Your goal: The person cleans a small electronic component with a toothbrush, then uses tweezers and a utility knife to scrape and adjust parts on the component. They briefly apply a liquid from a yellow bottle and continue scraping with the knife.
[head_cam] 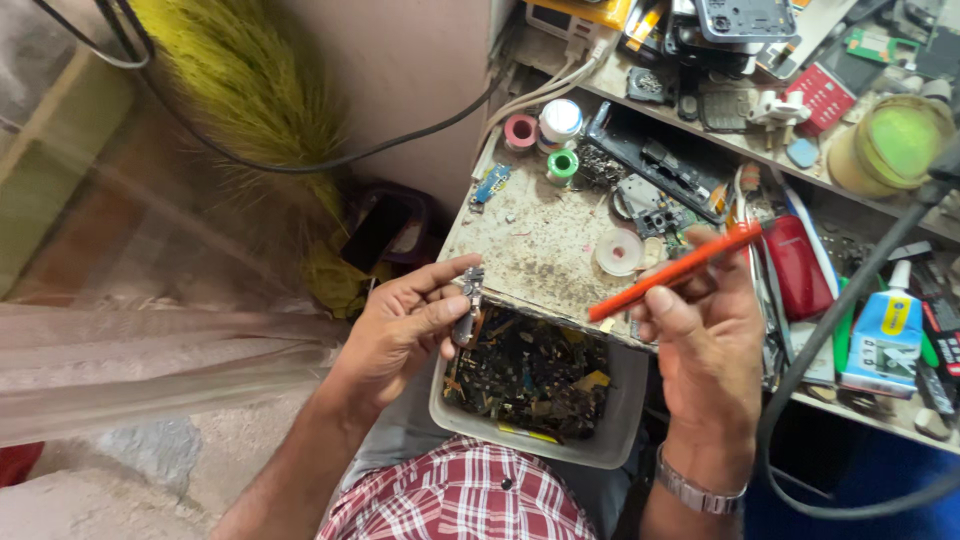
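Worn workbench ahead; a grey tub of scrap circuit parts sits on my lap below its edge. My right hand grips an orange screwdriver. My left hand pinches a small metal component above the tub.

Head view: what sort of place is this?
Likely a small phone-repair bench: dismantled black phone casing, grey tub of scrap circuit parts, and solder-wire spools on a stained worktop.
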